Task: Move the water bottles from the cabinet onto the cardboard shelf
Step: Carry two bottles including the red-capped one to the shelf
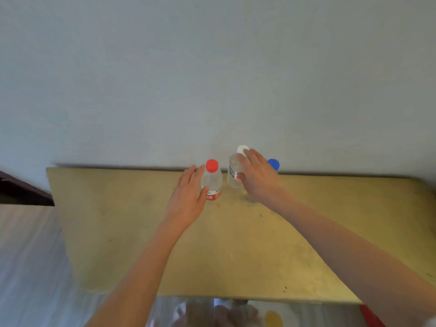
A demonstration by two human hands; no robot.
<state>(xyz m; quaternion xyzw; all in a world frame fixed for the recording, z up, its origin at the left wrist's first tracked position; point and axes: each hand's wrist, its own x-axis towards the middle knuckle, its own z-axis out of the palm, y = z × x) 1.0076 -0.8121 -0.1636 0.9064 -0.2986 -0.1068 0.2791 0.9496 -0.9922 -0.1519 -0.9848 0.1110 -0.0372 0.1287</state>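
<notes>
Three clear water bottles stand near the back of the tan cardboard shelf, close to the wall. My left hand is beside the red-capped bottle; its thumb touches the front by the red label and its fingers stretch straight along the bottle's left side. My right hand lies against the white-capped bottle, with straight fingertips reaching its shoulder and cap. A blue-capped bottle stands behind my right hand, mostly hidden by it.
A pale wall rises directly behind the bottles. A dark furniture edge juts in at the left, above a wood-look floor. Below the shelf's front edge show a shiny surface and a yellow patch.
</notes>
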